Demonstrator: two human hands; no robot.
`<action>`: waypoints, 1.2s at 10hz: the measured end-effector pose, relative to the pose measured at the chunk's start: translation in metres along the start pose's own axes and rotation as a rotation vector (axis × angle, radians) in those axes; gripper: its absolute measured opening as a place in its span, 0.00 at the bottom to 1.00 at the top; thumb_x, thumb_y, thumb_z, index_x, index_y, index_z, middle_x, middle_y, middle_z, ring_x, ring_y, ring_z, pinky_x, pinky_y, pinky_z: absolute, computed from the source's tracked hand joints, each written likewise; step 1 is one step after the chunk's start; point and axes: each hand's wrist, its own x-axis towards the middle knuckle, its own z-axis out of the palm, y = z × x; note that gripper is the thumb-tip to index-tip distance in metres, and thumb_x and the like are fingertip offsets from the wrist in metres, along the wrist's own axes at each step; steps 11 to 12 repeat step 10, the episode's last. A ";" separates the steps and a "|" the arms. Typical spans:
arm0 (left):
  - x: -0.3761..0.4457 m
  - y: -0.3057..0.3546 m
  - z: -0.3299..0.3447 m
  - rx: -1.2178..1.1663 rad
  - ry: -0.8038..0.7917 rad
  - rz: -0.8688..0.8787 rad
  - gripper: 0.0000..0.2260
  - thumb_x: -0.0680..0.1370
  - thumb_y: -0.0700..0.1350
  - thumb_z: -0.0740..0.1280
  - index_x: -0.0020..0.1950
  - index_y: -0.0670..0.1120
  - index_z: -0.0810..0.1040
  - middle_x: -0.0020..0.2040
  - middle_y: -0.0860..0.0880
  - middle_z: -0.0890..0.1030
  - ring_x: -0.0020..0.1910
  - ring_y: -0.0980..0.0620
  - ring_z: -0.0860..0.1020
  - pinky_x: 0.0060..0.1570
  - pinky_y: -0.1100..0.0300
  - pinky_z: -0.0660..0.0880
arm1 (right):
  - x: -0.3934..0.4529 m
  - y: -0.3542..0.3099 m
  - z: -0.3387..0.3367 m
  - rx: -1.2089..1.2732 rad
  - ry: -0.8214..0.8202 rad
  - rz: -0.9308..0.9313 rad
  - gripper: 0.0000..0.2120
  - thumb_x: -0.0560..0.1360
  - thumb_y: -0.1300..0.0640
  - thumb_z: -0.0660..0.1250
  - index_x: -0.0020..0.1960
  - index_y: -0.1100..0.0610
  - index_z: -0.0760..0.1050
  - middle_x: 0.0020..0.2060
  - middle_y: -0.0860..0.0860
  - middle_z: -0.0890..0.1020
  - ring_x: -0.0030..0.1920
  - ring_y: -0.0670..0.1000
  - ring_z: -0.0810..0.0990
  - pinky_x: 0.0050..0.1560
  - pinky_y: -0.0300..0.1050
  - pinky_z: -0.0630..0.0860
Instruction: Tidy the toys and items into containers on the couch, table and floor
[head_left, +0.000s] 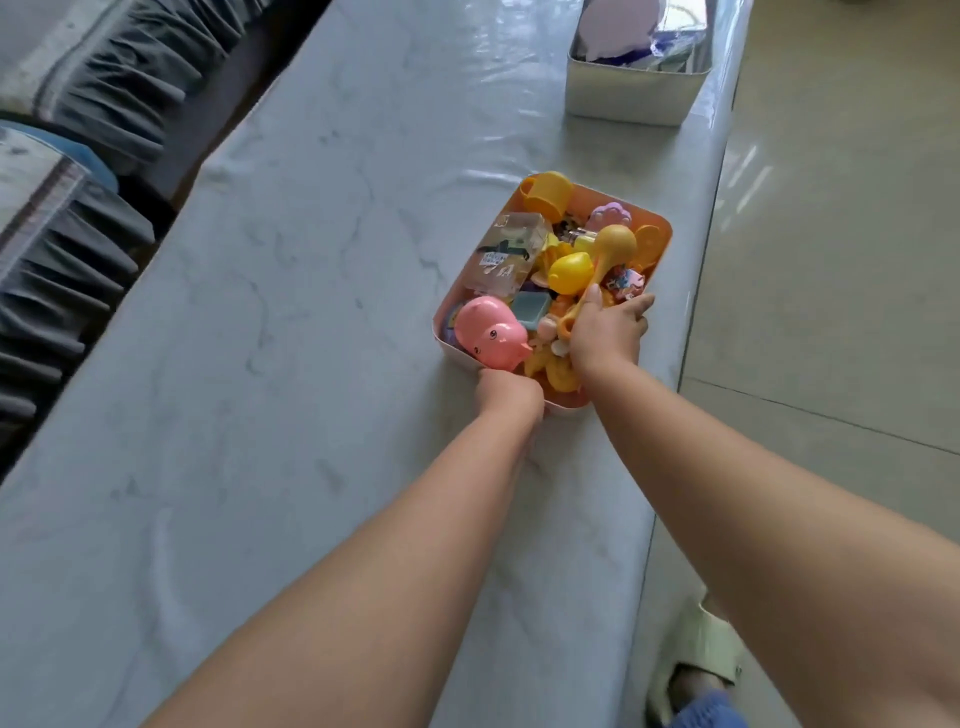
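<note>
An orange tray full of toys sits near the right edge of the marble table. A pink pig, a yellow duck, a yellow cup, a clear packet and several small pieces lie in it. My left hand grips the tray's near rim. My right hand rests on the toys, fingers closed around the handle of a yellow rattle.
A white bin with purple and blue items stands farther along the table. The grey ruffled couch runs along the left. Tiled floor lies to the right, with my foot in a pale slipper.
</note>
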 end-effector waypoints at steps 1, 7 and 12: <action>0.024 0.024 0.040 -0.105 0.067 -0.058 0.14 0.78 0.40 0.59 0.62 0.45 0.75 0.55 0.41 0.80 0.47 0.45 0.80 0.44 0.56 0.80 | 0.057 -0.029 -0.020 -0.030 -0.050 0.003 0.35 0.81 0.42 0.51 0.78 0.56 0.37 0.76 0.58 0.55 0.73 0.62 0.63 0.69 0.59 0.65; 0.057 0.128 0.167 -0.043 0.184 -0.101 0.19 0.76 0.39 0.61 0.67 0.45 0.67 0.60 0.41 0.76 0.54 0.40 0.78 0.56 0.45 0.77 | 0.209 -0.106 -0.077 -0.236 -0.347 -0.065 0.40 0.79 0.39 0.53 0.78 0.56 0.33 0.78 0.58 0.52 0.75 0.62 0.59 0.71 0.59 0.62; 0.014 0.160 0.123 0.340 0.383 -0.058 0.29 0.80 0.46 0.62 0.76 0.41 0.52 0.72 0.39 0.65 0.69 0.39 0.68 0.66 0.47 0.68 | 0.146 -0.124 -0.088 -0.420 -0.286 -0.426 0.40 0.79 0.41 0.55 0.78 0.55 0.35 0.78 0.57 0.41 0.78 0.58 0.40 0.76 0.59 0.41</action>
